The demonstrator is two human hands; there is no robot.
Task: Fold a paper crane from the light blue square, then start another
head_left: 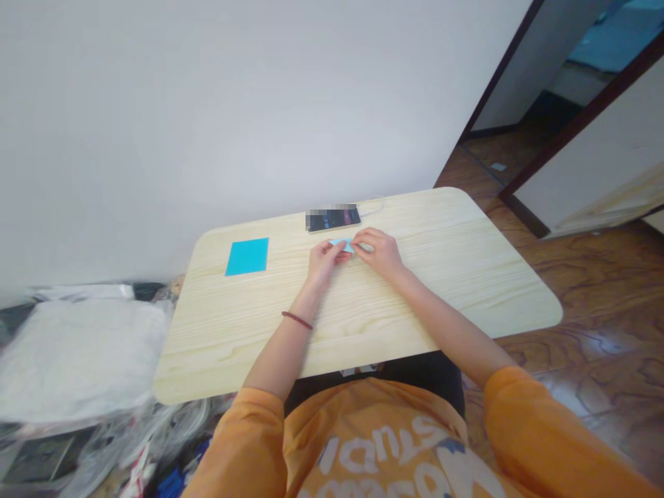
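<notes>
Paper (343,243), pale blue and likely light, thin and easily creased, is lying on the surface (467,277) just nearer than the phone (333,218), while the left hand (326,259) and right hand (381,252) are pinching its opposite edges with closed fingers.

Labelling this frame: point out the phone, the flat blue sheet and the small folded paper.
phone (333,218): head view, screen middle.
flat blue sheet (247,256): head view, its centre.
small folded paper (343,243): head view, visible top.
</notes>
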